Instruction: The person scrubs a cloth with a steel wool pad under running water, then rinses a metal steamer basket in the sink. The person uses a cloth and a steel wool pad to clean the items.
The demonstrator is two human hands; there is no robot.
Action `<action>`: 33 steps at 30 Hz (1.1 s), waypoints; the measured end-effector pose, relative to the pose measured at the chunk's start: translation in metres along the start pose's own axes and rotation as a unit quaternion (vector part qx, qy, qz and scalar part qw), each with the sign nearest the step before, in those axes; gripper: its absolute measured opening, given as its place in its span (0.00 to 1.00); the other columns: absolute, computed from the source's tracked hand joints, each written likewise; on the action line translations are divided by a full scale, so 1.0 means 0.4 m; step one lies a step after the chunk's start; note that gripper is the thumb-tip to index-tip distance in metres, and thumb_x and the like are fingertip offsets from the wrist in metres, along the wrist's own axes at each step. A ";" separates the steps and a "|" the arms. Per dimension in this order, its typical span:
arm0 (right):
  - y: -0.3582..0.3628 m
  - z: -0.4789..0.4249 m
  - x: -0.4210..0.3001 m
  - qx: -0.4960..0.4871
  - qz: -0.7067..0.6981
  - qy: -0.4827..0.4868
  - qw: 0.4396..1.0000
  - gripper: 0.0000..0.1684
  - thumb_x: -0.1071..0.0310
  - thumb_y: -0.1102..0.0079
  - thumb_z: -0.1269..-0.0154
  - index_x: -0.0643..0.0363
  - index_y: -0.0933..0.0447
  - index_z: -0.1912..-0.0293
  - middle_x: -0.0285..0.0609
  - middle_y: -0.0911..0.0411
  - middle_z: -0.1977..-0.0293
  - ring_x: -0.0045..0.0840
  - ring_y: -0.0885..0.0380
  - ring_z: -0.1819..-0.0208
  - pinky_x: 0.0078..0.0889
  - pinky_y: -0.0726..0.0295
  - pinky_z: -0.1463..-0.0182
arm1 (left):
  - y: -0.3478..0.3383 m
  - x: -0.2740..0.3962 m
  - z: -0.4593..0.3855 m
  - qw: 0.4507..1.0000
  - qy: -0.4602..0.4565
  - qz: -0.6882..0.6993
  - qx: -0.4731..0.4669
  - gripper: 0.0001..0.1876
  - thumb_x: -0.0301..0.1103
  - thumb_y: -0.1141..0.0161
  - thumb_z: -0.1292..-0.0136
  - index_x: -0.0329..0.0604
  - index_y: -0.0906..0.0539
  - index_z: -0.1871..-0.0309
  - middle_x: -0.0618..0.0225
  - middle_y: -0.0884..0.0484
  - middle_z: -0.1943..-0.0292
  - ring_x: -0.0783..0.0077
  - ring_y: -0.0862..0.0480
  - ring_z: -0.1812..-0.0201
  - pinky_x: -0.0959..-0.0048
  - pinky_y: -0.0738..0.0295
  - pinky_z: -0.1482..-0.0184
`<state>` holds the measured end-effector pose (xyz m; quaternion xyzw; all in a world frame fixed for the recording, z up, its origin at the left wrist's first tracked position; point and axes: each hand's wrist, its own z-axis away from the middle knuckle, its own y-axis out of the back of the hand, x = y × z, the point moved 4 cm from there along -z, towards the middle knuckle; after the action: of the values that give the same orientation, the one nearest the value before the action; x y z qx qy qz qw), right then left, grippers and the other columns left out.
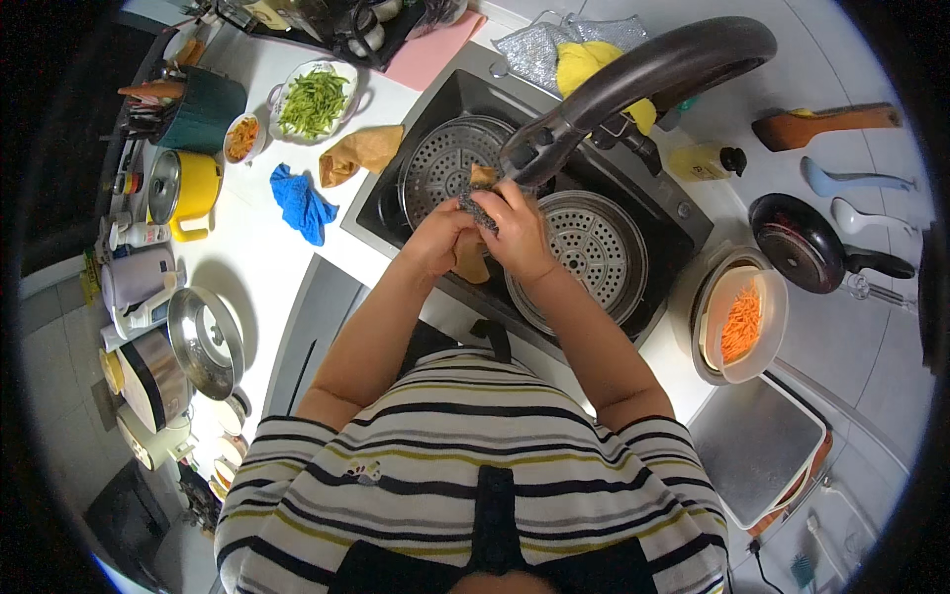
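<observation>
My left hand and my right hand meet over the double-bowl sink, below the dark faucet head. Between my fingers is a dark grey steel wool scourer, mostly gripped by the right hand. A tan cloth is pinched in my left hand, its lower end hanging down and another end showing above the fingers. One perforated metal steamer tray lies in the left bowl. Another round steamer tray sits in the right bowl, partly behind my right forearm.
Left of the sink lie a second tan cloth, a blue cloth, a dish of green shreds and a yellow pot. A metal basin stands farther left. Shredded carrot fills a container on the right, near a hanging frying pan.
</observation>
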<state>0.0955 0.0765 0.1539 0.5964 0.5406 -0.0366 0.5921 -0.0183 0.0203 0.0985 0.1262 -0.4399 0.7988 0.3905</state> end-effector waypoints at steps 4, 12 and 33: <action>-0.015 -0.013 0.107 -0.047 0.069 -0.108 0.991 0.25 0.73 0.35 0.54 0.54 0.25 0.52 0.47 0.28 0.54 0.43 0.24 0.55 0.42 0.22 0.55 | 0.034 -0.038 -0.021 0.999 -0.005 0.041 0.031 0.18 0.19 0.49 0.45 0.37 0.25 0.49 0.60 0.19 0.55 0.63 0.17 0.56 0.65 0.21 0.52; -0.006 0.003 0.023 -0.016 0.006 -0.016 1.000 0.21 0.75 0.35 0.53 0.53 0.22 0.55 0.47 0.26 0.57 0.46 0.24 0.57 0.41 0.23 0.57 | 0.010 -0.014 -0.020 0.999 -0.028 0.030 -0.018 0.21 0.19 0.50 0.46 0.39 0.27 0.46 0.65 0.20 0.56 0.69 0.19 0.55 0.69 0.23 0.52; 0.045 -0.001 0.122 0.132 -0.085 -0.117 0.981 0.18 0.68 0.39 0.43 0.55 0.25 0.51 0.46 0.28 0.59 0.42 0.25 0.55 0.40 0.26 0.53 | 0.019 0.017 -0.007 0.975 -0.014 0.222 -0.002 0.23 0.35 0.44 0.36 0.42 0.32 0.38 0.60 0.23 0.47 0.62 0.22 0.46 0.62 0.29 0.41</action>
<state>0.1278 0.1113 0.1326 0.6130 0.5066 -0.2276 0.5620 -0.0280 0.0238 0.0961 0.0360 -0.4638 0.8629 0.1974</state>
